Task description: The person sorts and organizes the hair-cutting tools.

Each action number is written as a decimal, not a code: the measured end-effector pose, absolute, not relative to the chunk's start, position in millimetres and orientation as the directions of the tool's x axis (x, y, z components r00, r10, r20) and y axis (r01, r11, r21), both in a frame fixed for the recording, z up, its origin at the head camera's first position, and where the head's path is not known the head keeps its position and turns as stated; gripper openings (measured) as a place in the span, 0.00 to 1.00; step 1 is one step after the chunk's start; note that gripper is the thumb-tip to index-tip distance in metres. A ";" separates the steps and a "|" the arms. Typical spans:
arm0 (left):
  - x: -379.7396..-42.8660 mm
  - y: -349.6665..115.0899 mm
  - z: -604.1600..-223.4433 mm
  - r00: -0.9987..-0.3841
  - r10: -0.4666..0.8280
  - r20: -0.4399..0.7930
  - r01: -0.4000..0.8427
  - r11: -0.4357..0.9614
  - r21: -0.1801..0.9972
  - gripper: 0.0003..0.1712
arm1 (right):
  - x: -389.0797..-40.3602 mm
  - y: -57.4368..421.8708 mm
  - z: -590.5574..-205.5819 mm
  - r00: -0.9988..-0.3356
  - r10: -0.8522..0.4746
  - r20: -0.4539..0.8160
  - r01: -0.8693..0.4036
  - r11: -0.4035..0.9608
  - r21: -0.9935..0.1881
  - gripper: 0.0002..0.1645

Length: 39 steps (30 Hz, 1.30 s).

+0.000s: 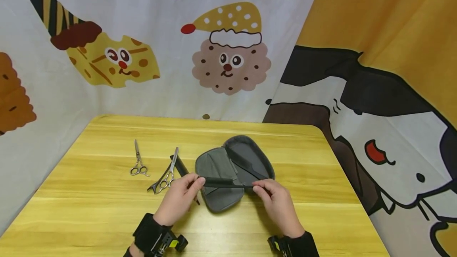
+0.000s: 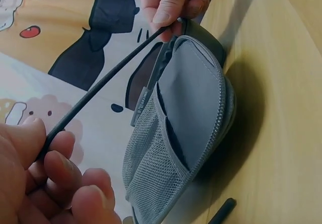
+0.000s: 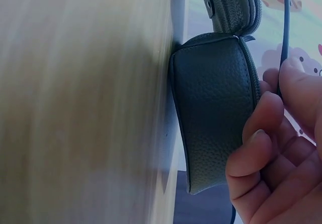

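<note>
A slim black comb (image 1: 218, 182), broader on the left and thin on the right, spans both hands in the head view. My left hand (image 1: 179, 198) pinches its broad end between thumb and fingers; my right hand (image 1: 279, 204) pinches the thin end. Behind and below it lies a grey zip case (image 1: 223, 202), unzipped and spread out, with a mesh pocket (image 2: 151, 168) in the left wrist view. Another dark comb-like tool (image 1: 245, 162) lies inside the case's right half. The right wrist view shows the case's leather-like outer side (image 3: 214, 108) beside the fingers.
Scissors (image 1: 138, 162) lie at the left of the wooden table (image 1: 89, 209). Closer to my left hand, a second pair of scissors (image 1: 172, 167) lies by a black clip (image 1: 153, 187) and a dark strip (image 1: 181, 165). Printed cloth (image 1: 143, 102) hangs behind the table.
</note>
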<state>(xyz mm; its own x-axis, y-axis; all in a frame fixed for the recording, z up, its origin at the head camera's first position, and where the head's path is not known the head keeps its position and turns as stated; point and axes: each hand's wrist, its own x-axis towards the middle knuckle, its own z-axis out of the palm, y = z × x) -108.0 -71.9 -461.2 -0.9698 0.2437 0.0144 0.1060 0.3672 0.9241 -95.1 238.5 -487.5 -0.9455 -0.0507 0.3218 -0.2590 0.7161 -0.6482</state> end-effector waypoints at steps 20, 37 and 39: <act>-112.5 -66.9 -480.5 -0.983 0.174 -0.061 0.018 0.423 0.906 0.15 | -95.2 240.7 -491.0 -0.913 -0.060 0.404 -0.295 0.781 -0.550 0.02; -112.1 -65.4 -488.3 -0.975 0.118 -0.189 -0.126 0.404 0.906 0.22 | -95.8 239.7 -492.2 -0.921 -0.039 0.388 -0.268 0.787 -0.556 0.02; -112.7 -64.8 -489.6 -0.971 0.134 -0.197 -0.132 0.388 0.912 0.22 | -95.7 239.4 -491.7 -0.921 -0.041 0.388 -0.269 0.788 -0.554 0.02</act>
<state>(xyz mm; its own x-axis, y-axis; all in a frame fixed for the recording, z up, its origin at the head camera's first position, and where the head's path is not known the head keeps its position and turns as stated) -112.7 -64.8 -489.6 -0.9713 0.1336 -0.1970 -0.1316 0.3882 0.9121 -95.7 239.4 -491.7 -0.9208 -0.0414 0.3879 -0.2688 0.7878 -0.5542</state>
